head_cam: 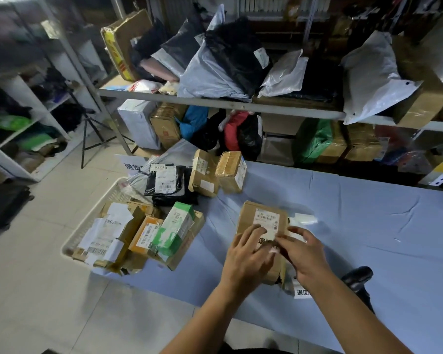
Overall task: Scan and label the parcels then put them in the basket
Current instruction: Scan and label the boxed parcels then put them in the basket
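Observation:
A brown cardboard parcel [251, 215] with a white shipping label lies on the blue table [368, 213] in front of me. My left hand [248, 256] rests flat on its near half, fingers spread. My right hand [307, 254] pinches a white sticker with black characters [262, 242] against the parcel's top, beside the left fingertips. A cream basket [87, 226] at the table's left end is packed with several boxes. A black handheld scanner [357, 277] lies on the table right of my right forearm. A sheet of labels [301, 292] lies under my right wrist.
Two taped brown boxes [218, 172] and a black poly bag [164, 180] wait at the table's far left. A green-and-white box [174, 228] leans on the basket pile. Metal shelves [215, 103] crammed with bags and cartons stand behind the table. A tripod [90, 134] stands on the tiled floor.

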{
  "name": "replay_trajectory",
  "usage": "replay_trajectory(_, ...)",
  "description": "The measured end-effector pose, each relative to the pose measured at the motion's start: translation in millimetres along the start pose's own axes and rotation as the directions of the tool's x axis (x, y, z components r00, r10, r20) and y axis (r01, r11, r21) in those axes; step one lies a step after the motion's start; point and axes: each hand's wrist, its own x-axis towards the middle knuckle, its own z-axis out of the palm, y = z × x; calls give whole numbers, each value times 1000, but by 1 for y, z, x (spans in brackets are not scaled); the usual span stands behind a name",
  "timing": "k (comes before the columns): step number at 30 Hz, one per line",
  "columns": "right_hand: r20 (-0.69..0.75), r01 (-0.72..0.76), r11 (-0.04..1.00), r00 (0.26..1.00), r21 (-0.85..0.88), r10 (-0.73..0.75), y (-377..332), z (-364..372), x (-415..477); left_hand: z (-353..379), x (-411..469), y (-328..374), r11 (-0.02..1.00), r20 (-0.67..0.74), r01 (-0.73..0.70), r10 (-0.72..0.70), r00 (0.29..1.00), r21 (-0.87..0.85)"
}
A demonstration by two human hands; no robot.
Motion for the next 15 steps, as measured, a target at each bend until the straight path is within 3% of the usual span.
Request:
replay_trajectory(2, 22, 27, 999, 999, -44, -26, 6, 1, 0, -9, -3, -4, 985, 146, 170, -164, 976, -31)
replay_trajectory(4, 47, 78, 992, 996, -96, -74, 11, 1, 0, -21, 0, 0, 850, 295, 486, -421, 858, -201)
replay_trajectory(5, 63, 105, 987, 993, -125, -97, 13, 0, -1, -26, 2, 3, 661, 362, 648, -539, 761, -377)
replay_trajectory(7, 131, 160, 969, 982, -188, -137, 15, 0, -4, -31, 7, 2, 80, 536, 776, -678, 503, -626)
replay_trajectory(8, 173, 187, 960, 973, -207, -152, 17, 0, -6, -31, 8, 0, -128, 618, 765, -680, 396, -631)
replay_trajectory(9, 203, 205, 954, 966, -218, -161, 18, 1, -6, -28, 7, -4, -212, 664, 761, -661, 351, -613)
replay_trajectory(11, 228, 232, 937, 958, -262, -173, 24, 0, -6, -22, 4, -9, -153, 651, 786, -665, 367, -599)
replay_trajectory(15, 160, 253, 878, 966, -406, -204, 42, 4, -2, -11, 0, -12, 155, 505, 865, -757, 415, -478)
